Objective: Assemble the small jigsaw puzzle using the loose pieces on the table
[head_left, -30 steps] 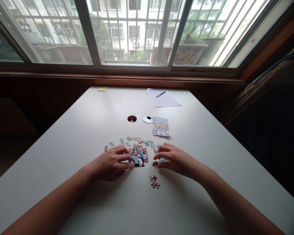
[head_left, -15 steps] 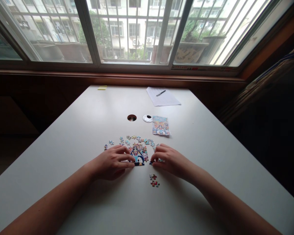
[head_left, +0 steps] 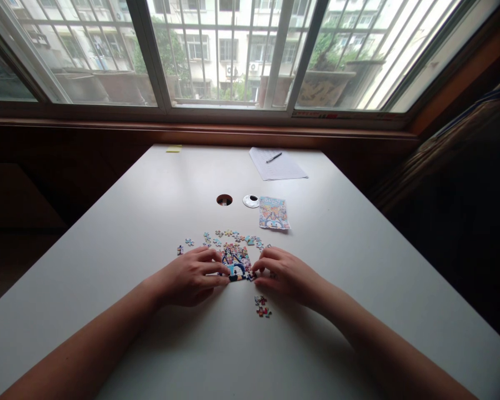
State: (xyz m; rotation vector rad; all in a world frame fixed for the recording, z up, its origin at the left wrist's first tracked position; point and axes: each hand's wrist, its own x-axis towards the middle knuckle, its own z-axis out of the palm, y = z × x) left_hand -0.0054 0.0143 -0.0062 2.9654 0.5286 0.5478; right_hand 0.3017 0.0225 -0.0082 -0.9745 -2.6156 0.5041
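Observation:
A partly joined jigsaw puzzle [head_left: 236,261] lies flat, showing a blue-and-white character's face below a crowd of small colourful figures. Against its left edge, the bent fingers of my left hand [head_left: 195,276] hold it steady and cover part of that side. My right hand [head_left: 281,273] pinches a small dark puzzle piece [head_left: 251,275] at the lower right edge of the puzzle; whether the piece is locked in cannot be seen. Loose puzzle pieces [head_left: 228,233] are scattered in an arc behind the puzzle. Several reddish pieces [head_left: 263,308] lie nearer me, below my right hand.
Behind the pieces lies a picture card [head_left: 274,213] with the same character. A round silver cover [head_left: 250,201] sits beside a cable hole [head_left: 224,200] in the white table [head_left: 150,211]. Farther back are paper sheets [head_left: 275,169], a pen [head_left: 274,158] and a yellow note [head_left: 174,149].
My right hand has moved slightly left, bringing the dark piece from a gap away up against the puzzle's lower right edge. My left hand has stayed in place.

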